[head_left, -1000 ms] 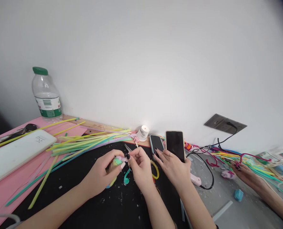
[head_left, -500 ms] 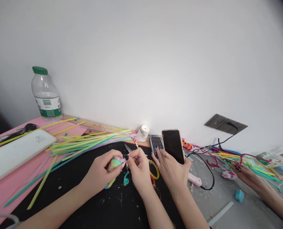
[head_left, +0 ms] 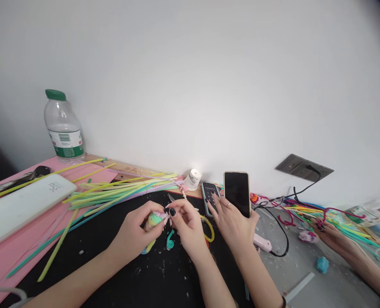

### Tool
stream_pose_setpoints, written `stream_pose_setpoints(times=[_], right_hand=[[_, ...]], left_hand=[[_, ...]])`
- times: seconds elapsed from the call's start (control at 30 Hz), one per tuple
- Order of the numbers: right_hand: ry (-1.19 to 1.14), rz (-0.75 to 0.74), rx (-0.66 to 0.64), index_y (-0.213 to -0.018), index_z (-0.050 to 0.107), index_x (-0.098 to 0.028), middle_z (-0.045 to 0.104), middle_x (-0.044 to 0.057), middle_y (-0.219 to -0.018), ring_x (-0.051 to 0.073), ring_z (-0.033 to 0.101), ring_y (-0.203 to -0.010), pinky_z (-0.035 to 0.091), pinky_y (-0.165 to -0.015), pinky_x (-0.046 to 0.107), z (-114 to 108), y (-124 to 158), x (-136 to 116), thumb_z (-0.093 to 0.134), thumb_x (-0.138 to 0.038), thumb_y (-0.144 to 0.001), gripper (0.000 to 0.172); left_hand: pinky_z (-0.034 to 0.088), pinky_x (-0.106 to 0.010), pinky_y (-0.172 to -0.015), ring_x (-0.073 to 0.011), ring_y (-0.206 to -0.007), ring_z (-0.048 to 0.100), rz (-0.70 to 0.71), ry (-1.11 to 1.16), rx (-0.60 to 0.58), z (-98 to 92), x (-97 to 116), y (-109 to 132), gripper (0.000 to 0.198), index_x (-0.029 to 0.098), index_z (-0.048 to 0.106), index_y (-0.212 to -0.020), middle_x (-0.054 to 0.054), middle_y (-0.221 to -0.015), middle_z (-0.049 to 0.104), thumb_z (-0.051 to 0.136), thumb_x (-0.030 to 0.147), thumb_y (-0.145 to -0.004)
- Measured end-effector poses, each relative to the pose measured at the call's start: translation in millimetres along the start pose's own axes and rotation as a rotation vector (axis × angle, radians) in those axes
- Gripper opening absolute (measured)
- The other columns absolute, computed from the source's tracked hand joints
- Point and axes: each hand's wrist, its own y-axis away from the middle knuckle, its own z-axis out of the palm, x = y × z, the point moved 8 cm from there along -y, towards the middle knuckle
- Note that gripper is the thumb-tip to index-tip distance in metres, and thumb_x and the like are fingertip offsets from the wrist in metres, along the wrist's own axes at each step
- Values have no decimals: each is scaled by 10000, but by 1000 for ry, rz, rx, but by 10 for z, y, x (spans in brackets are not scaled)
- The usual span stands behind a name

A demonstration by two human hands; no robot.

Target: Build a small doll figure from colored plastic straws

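Observation:
My left hand (head_left: 136, 226) is closed around a small fuzzy pipe-cleaner piece (head_left: 156, 218) in pastel green, yellow, lilac and peach. At its right edge, my right hand (head_left: 187, 224) has thumb and fingers pinched together; the tips hide what exactly lies between them. Yellow and blue fuzzy loops (head_left: 148, 248) show below my left fingers. A curled teal pipe cleaner (head_left: 170, 239) lies on the black mat (head_left: 138, 282) between my hands. Just beyond my fingers the tips of scissors (head_left: 170, 197) stick out, and a yellow loop (head_left: 211, 231) rests right of my right hand.
Pipe cleaners (head_left: 113, 194) lie at the back left near a white power bank (head_left: 29, 209) and a bottle (head_left: 64, 128). A paper cup (head_left: 193, 179) stands by the wall. Another person's hand (head_left: 234, 218) holds a phone (head_left: 237, 192) over a second phone (head_left: 209, 192); another hand (head_left: 332, 237) holds red pipe cleaner.
The other person's phone has turned more upright, and that hand's fingers have shifted off the second phone's screen. My two hands stay nearly still at the pastel piece.

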Motion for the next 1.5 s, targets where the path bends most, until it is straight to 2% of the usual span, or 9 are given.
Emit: stream_pose_setpoints(times=[0.07,0.23,0.4,0.53,0.77,0.93,1.07,1.3,1.5], right_hand=[[13,2,5,-933,604,-225,621,131,-1117,281,510,-1217,511,-951,476,-20,47,-27,151,-564,-892,568],[-88,10,25,-918,624,-219,629,158,-1091,312,518,-1199,466,-988,532,-89,177,-14,66,-664,-842,717],[-133,41,81,-939,662,-219,632,163,-1140,345,467,-1250,386,-1049,566,-197,337,40,165,-735,-801,730],[-215,89,86,-943,676,-211,628,161,-1181,327,431,-1288,341,-1093,543,-212,401,81,147,-725,-803,750],[-122,78,105,-946,608,-212,614,186,-1193,305,451,-1278,444,-1011,534,-214,384,101,83,-713,-815,737],[-68,55,80,-963,592,-214,627,192,-1157,313,478,-1252,469,-984,539,-190,373,98,110,-725,-810,719],[-113,79,73,-968,579,-209,624,195,-1138,291,508,-1223,523,-937,496,-182,368,110,74,-699,-811,721],[-296,106,125,-911,672,-198,631,183,-1156,318,472,-1249,490,-968,536,-240,370,137,246,-733,-784,696],[-423,135,112,-901,695,-179,615,164,-1204,299,442,-1274,434,-1037,504,-153,316,155,322,-717,-765,668]], left_hand=[[474,-256,-641,-157,-689,602,1,6,8,-4,0,1,60,200,539,-858,-19,-823,635,542,236,-810],[486,-258,-660,-168,-734,619,14,-3,40,-18,-14,1,60,206,538,-851,-33,-874,649,544,220,-793],[496,-261,-685,-173,-764,635,22,-4,68,-35,-44,12,68,206,536,-850,-41,-898,653,556,222,-787],[502,-271,-705,-177,-789,640,35,9,63,-41,-20,14,70,203,530,-859,-49,-913,645,550,210,-793],[520,-285,-731,-195,-819,644,26,21,6,-30,27,13,136,197,525,-902,-64,-933,640,570,208,-774],[511,-279,-721,-191,-808,644,62,-31,45,-45,8,15,121,202,528,-885,-54,-918,641,569,205,-772],[497,-285,-743,-194,-836,641,94,-64,69,-59,42,10,110,204,530,-868,-50,-909,648,577,182,-771],[504,-297,-744,-196,-841,639,103,-63,40,-56,111,9,101,204,518,-866,-59,-910,651,578,190,-786],[501,-293,-746,-194,-841,640,112,-74,43,-57,112,17,98,200,521,-864,-61,-914,654,585,198,-789]])
